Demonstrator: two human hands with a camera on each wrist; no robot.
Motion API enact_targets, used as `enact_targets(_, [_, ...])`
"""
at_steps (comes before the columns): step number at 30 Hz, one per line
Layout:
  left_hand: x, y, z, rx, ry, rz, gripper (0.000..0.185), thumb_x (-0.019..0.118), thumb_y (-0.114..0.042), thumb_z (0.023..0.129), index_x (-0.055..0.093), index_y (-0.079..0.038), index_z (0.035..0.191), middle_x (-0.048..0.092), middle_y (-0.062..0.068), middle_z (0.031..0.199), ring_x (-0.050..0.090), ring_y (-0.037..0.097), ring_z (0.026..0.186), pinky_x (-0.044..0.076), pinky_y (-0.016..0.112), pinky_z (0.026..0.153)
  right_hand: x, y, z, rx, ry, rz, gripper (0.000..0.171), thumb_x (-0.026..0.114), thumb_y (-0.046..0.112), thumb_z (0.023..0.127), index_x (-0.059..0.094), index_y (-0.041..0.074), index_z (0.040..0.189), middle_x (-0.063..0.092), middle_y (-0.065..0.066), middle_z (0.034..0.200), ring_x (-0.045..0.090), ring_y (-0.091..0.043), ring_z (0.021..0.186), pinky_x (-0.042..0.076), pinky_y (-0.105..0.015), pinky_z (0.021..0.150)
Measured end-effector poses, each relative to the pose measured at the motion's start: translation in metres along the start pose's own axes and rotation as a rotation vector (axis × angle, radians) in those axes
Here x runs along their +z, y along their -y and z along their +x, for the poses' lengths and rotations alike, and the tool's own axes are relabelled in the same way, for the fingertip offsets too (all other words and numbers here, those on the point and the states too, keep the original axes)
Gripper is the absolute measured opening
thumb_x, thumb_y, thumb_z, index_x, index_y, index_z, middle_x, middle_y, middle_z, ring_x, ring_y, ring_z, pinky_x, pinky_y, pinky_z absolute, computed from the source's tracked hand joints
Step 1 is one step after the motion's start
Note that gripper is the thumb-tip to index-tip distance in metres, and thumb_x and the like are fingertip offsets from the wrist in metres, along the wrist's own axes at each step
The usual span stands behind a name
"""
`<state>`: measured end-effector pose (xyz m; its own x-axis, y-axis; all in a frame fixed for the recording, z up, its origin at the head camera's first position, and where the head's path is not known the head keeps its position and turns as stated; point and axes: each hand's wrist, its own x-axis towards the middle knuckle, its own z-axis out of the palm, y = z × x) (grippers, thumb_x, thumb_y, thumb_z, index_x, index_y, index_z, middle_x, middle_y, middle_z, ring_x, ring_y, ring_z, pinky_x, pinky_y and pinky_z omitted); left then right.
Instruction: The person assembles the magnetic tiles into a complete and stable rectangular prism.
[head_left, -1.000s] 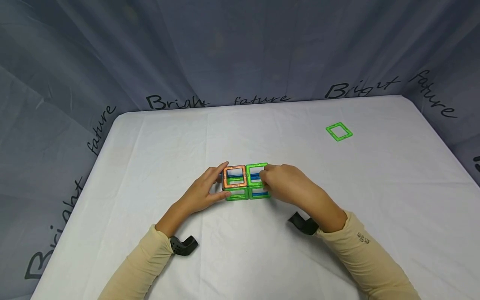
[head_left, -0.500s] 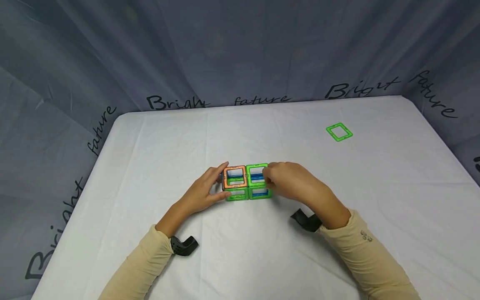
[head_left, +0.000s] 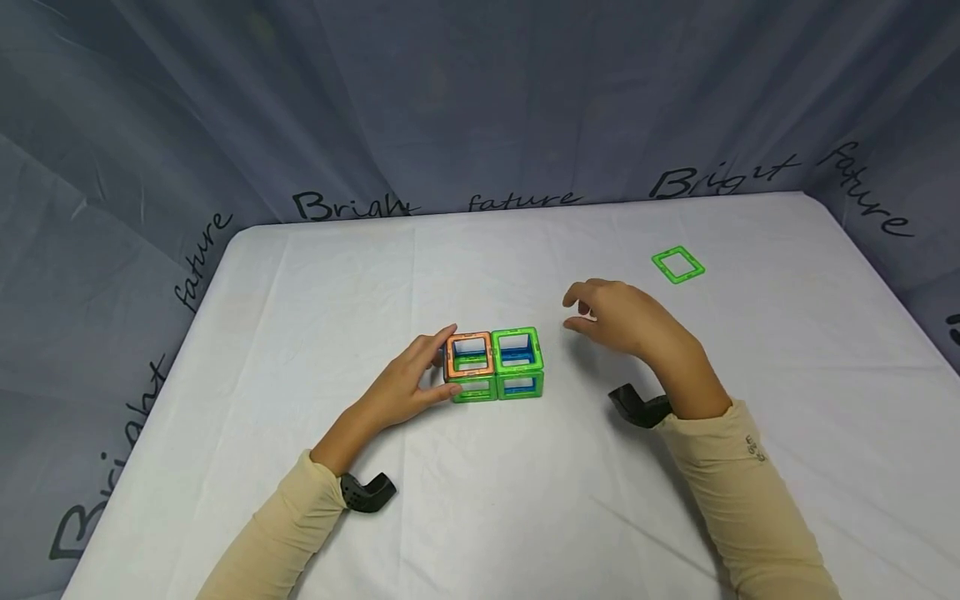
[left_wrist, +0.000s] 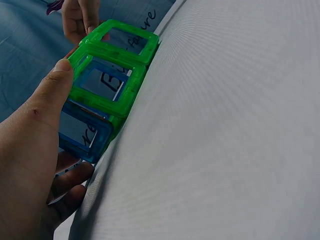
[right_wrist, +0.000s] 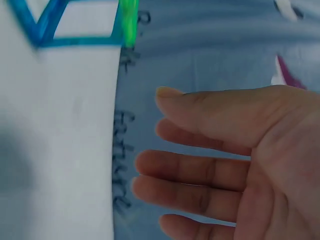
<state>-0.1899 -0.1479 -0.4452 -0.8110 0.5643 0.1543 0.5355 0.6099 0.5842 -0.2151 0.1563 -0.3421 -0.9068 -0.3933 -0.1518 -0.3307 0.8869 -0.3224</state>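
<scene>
A box-like build of square magnetic tiles (head_left: 517, 372), two cubes side by side, stands on the table. Its top has an orange tile (head_left: 471, 336) at left and a green one at right; the front is green. Blue tiles (left_wrist: 102, 131) show in the left wrist view. My left hand (head_left: 405, 377) holds the left end, thumb on the front and index finger at the back corner. To the right of the build, my right hand (head_left: 626, 318) hovers above the table with fingers loosely bent and nothing in them. Its palm (right_wrist: 280, 165) faces the right wrist camera.
One loose green square tile (head_left: 692, 257) lies flat at the back right, beyond my right hand. White cloth covers the table (head_left: 480, 517). A grey curtain (head_left: 480, 108) with handwriting hangs around the back and sides. A black wrist camera (head_left: 367, 493) juts from the left sleeve.
My right hand has let go of the build's right end and moved right and away toward the back. My left hand and the build stay in place.
</scene>
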Motion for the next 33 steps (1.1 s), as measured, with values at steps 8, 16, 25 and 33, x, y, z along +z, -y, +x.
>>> enact_targets(8, [-0.001, 0.002, 0.000, 0.005, -0.009, 0.009, 0.078, 0.052, -0.057, 0.083, 0.022, -0.021, 0.145, 0.049, 0.008, 0.117, 0.056, 0.017, 0.098, 0.046, 0.041, 0.082, -0.006, -0.038, 0.011, 0.108, -0.031, 0.054, 0.037, 0.057, 0.022, 0.089, 0.054, 0.001, 0.119, 0.055, -0.021, 0.115, 0.053, -0.034, 0.102, 0.043, -0.048, 0.084])
enact_targets(16, [0.000, 0.001, -0.001, 0.003, -0.010, 0.004, 0.077, 0.052, -0.057, 0.084, 0.022, -0.022, 0.145, 0.050, 0.008, 0.117, 0.055, 0.017, 0.098, 0.046, 0.041, 0.083, 0.000, -0.088, 0.021, 0.216, -0.015, 0.121, 0.050, 0.051, 0.025, 0.092, 0.039, -0.001, 0.132, 0.032, -0.030, 0.135, 0.032, -0.043, 0.124, 0.029, -0.059, 0.098])
enact_targets(25, [0.000, -0.002, -0.001, -0.009, 0.008, 0.006, 0.078, 0.057, -0.052, 0.084, 0.021, -0.022, 0.146, 0.049, 0.008, 0.118, 0.055, 0.017, 0.099, 0.046, 0.042, 0.083, 0.001, -0.132, 0.019, 0.297, -0.014, 0.167, 0.064, 0.050, 0.028, 0.092, 0.023, -0.006, 0.139, 0.019, -0.037, 0.138, 0.021, -0.052, 0.126, 0.021, -0.063, 0.100])
enact_targets(33, [-0.001, -0.001, 0.000, -0.021, 0.013, 0.002, 0.079, 0.050, -0.060, 0.083, 0.020, -0.023, 0.146, 0.048, 0.008, 0.119, 0.055, 0.017, 0.099, 0.046, 0.041, 0.084, 0.005, -0.149, 0.023, 0.335, 0.008, 0.175, 0.072, 0.052, 0.027, 0.090, 0.017, -0.009, 0.140, 0.012, -0.037, 0.141, 0.011, -0.053, 0.130, 0.016, -0.064, 0.102])
